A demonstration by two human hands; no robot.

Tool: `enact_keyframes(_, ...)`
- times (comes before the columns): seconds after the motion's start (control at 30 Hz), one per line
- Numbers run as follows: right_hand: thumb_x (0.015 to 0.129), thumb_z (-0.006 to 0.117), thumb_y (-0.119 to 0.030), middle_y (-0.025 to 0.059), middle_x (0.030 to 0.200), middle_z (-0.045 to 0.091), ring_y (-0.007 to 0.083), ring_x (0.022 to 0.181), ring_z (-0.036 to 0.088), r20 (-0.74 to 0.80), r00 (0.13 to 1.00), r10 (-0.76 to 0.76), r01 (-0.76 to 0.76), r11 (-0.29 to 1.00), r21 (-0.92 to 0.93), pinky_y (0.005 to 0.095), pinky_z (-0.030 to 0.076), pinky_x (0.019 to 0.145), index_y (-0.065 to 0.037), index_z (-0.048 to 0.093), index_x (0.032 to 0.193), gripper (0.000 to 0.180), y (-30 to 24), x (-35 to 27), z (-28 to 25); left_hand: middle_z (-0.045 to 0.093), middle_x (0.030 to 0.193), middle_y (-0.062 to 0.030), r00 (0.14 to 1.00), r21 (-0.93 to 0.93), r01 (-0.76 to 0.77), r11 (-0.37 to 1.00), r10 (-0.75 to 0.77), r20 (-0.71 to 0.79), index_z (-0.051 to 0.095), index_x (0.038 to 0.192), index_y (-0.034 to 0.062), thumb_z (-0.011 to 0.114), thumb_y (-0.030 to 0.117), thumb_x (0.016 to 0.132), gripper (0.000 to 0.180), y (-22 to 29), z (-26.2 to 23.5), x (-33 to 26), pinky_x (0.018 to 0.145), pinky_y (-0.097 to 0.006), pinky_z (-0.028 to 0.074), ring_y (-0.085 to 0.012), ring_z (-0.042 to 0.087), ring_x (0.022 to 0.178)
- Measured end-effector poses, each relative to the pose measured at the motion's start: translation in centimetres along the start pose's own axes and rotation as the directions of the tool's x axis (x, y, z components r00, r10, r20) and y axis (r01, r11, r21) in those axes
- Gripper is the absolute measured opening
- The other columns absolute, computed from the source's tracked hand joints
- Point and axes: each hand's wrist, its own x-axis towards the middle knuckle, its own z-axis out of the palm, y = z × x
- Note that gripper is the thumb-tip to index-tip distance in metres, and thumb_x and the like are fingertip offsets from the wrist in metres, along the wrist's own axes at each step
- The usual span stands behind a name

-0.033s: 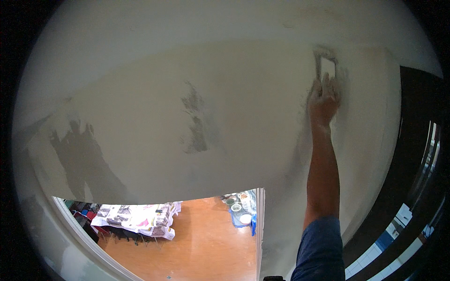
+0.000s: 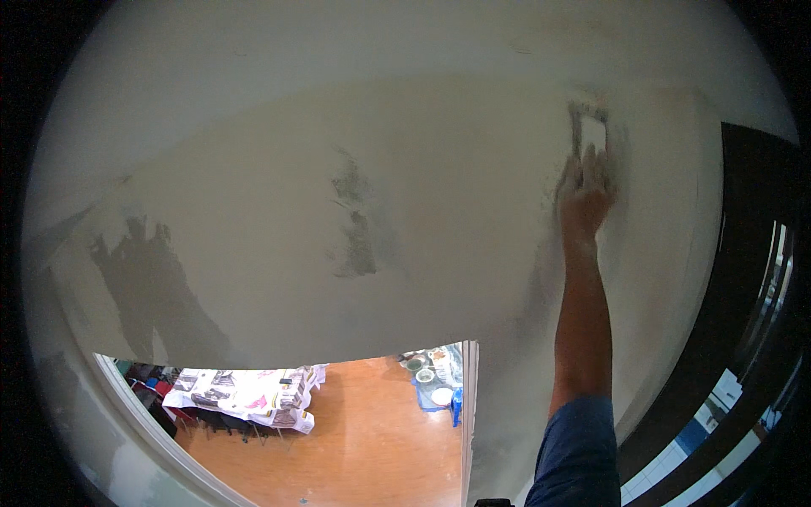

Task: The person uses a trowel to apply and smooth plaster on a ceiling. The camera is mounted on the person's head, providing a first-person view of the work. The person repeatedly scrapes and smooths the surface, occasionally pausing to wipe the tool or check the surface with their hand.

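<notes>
My right hand (image 2: 586,193) is raised high on a beige-grey plastered wall (image 2: 456,194), its fingers and back coated in pale dust. Under its fingertips it presses a small flat rectangular sanding pad (image 2: 594,130), white on the side that shows, against the wall. Darker smudges surround the pad and run down beside my wrist. In the middle of the wall is a rough dark grey patch (image 2: 355,224); a larger one (image 2: 156,279) lies at lower left. My left hand is out of view.
Below the wall, a white-framed opening (image 2: 470,414) shows an orange-brown floor (image 2: 363,431), a table under a printed cloth (image 2: 245,397), and bowls (image 2: 424,376) on blue sheeting. At right stands a dark frame (image 2: 743,186), with white and blue surfaces beyond it.
My right hand and the pad have slid a little way down the wall. The rest of the scene looks the same.
</notes>
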Motion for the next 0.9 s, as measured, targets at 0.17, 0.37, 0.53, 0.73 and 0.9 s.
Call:
enact_keyframes(0.17,0.098,0.051,-0.032,0.0219,0.137,0.053,0.0371,0.127,0.051,-0.058,0.983,-0.175,0.169,0.981,-0.091,0.0534,0.035,0.105,-0.009,0.052,0.137,0.045,1.1,1.5,1.3,0.064,0.058,-0.0081,0.997,-0.042,-0.071,0.997,0.071,0.002,0.072,0.061,0.0048,0.052,0.070,0.086,0.072,2.6,-1.1,-2.9,0.065,-0.036,0.047,-0.0188,0.057,0.061)
enact_keyframes(0.37,0.097,0.053,-0.030,0.0206,0.137,0.053,0.0379,0.127,0.050,0.030,1.000,0.007,-0.008,0.999,0.034,0.0528,0.039,0.100,-0.009,0.053,0.136,0.044,-0.4,-2.0,0.6,0.064,0.058,-0.0077,0.998,-0.035,-0.058,0.998,0.057,-0.024,0.072,0.061,0.0055,0.052,0.070,0.086,0.072,-0.6,-0.4,-2.1,0.065,-0.036,0.047,-0.0192,0.057,0.061)
enact_keyframes(0.53,0.097,0.054,-0.030,0.0219,0.134,0.055,0.0384,0.124,0.052,-0.043,0.990,-0.135,0.129,0.985,-0.116,0.0525,0.040,0.099,-0.009,0.056,0.133,0.042,-0.1,2.1,1.3,0.064,0.058,-0.0075,0.996,-0.033,-0.093,0.995,0.093,0.006,0.072,0.060,0.0060,0.051,0.071,0.086,0.072,-0.7,1.0,-0.4,0.065,-0.037,0.047,-0.0195,0.057,0.061)
enact_keyframes(0.73,0.099,0.051,-0.031,0.0212,0.131,0.058,0.0385,0.122,0.054,-0.060,0.984,-0.169,0.164,0.983,-0.083,0.0524,0.040,0.099,-0.008,0.057,0.132,0.041,-0.1,-0.7,0.4,0.064,0.059,-0.0079,0.997,-0.009,-0.082,0.997,0.082,-0.011,0.072,0.061,0.0063,0.051,0.070,0.086,0.072,-1.6,0.6,-0.5,0.065,-0.037,0.048,-0.0202,0.058,0.061)
enact_keyframes(0.9,0.099,0.050,-0.033,0.0220,0.132,0.057,0.0387,0.122,0.054,-0.067,0.990,-0.128,0.118,0.984,-0.131,0.0523,0.039,0.101,-0.007,0.056,0.133,0.044,-0.6,3.5,2.1,0.065,0.060,-0.0085,0.996,0.001,-0.089,0.996,0.089,-0.002,0.072,0.061,0.0064,0.050,0.070,0.087,0.072,-1.3,1.6,0.0,0.066,-0.037,0.048,-0.0210,0.059,0.062)
